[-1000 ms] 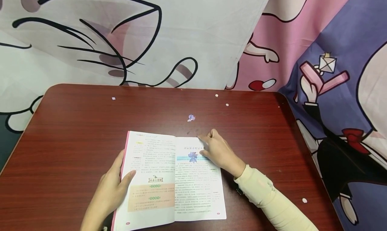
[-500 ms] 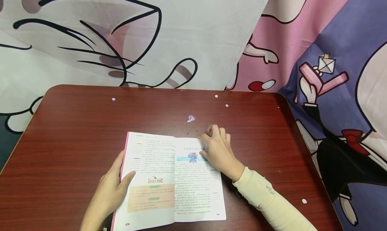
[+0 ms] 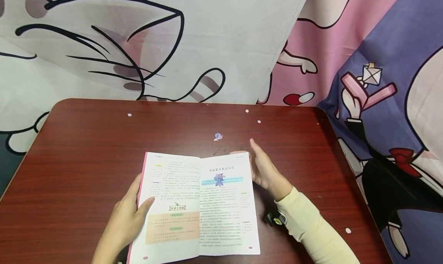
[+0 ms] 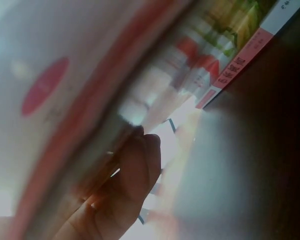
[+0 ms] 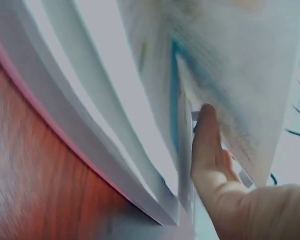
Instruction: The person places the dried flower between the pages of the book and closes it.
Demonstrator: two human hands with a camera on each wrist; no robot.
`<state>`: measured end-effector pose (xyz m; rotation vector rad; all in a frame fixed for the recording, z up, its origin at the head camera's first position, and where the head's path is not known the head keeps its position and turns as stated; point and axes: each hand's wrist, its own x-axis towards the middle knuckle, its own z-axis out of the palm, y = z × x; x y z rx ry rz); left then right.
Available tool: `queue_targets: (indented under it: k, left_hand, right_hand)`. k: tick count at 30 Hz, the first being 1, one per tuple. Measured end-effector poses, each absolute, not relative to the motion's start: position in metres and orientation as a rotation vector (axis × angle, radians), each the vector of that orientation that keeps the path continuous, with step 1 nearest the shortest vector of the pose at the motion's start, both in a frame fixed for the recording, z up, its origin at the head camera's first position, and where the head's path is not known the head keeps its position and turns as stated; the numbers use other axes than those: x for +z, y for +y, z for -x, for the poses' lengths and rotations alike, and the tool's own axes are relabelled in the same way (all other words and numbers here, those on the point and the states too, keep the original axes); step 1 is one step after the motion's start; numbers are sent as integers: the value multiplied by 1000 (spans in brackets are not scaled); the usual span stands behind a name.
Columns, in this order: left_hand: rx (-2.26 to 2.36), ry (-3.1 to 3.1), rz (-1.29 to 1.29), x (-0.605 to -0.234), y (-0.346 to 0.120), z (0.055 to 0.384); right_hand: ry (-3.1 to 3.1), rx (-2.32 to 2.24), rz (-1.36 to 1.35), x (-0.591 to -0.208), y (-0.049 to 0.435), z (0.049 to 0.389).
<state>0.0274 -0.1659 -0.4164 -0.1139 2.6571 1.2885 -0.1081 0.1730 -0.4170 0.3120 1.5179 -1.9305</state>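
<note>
An open book (image 3: 173, 252) with a pink cover edge lies between both hands in the head view. My left hand (image 3: 127, 217) grips its left side, thumb on the page and fingers underneath; the left wrist view (image 4: 125, 185) shows fingers at the colourful cover. My right hand (image 3: 268, 175) is at the upper right of the book, thumb straight up, its other fingers partly hidden behind the right page (image 3: 228, 218). In the right wrist view that hand (image 5: 215, 165) reaches in among raised pages (image 5: 270, 75). A purple flower shape (image 3: 219, 179) shows on the right page.
The book is on a reddish-brown table (image 3: 86, 160). Beyond it lies a small purple flower-like piece (image 3: 218, 136). Small white bits (image 3: 348, 230) are scattered about. A cartoon-printed cloth (image 3: 242, 33) hangs behind the table.
My right hand has left the top edge of the right page, shifted right and slipped its fingers behind the page, thumb raised. That page has lifted slightly. The left hand keeps its grip.
</note>
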Motion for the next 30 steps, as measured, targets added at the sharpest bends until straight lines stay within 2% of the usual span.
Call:
queue_targets:
  k: [10,16,30]
  left_hand:
    - [1283,2656,117,-416,-166,-27]
    - [1264,2668,97,-416,-167,-26]
    - [1278,2672,96,-415,-166,-27]
  right_hand:
    - [1191,-1987,-316,-406,172,102]
    - [1070,-1983,-149,-394,158,99]
    - [1230,-1833,-37,-388,112,86]
